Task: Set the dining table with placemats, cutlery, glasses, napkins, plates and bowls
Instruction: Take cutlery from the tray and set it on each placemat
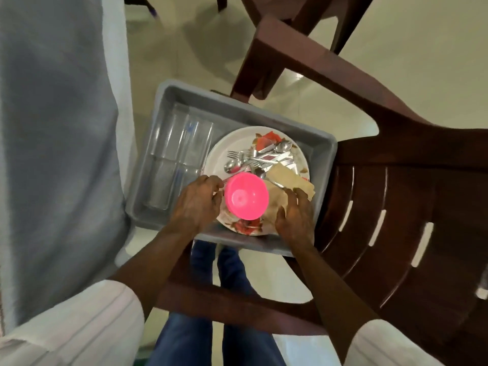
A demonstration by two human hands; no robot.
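A grey plastic tub (320, 147) rests across the arms of a dark brown chair. Inside it lies a white flowered plate (227, 143) carrying forks and spoons (253, 158), beige napkins (287, 178) and a pink bowl (247, 196). Clear glasses (179, 143) lie on their sides in the tub's left half. My left hand (196, 203) grips the pink bowl's left edge, fingers curled against it. My right hand (295, 212) rests with spread fingers on the napkins at the plate's right edge, beside the bowl.
A table draped in grey-blue cloth (52, 154) fills the left side. The brown plastic chair (396, 207) stands to the right, another chair (303, 11) behind it. Pale tiled floor (206, 56) lies beyond. My legs in blue jeans show below the tub.
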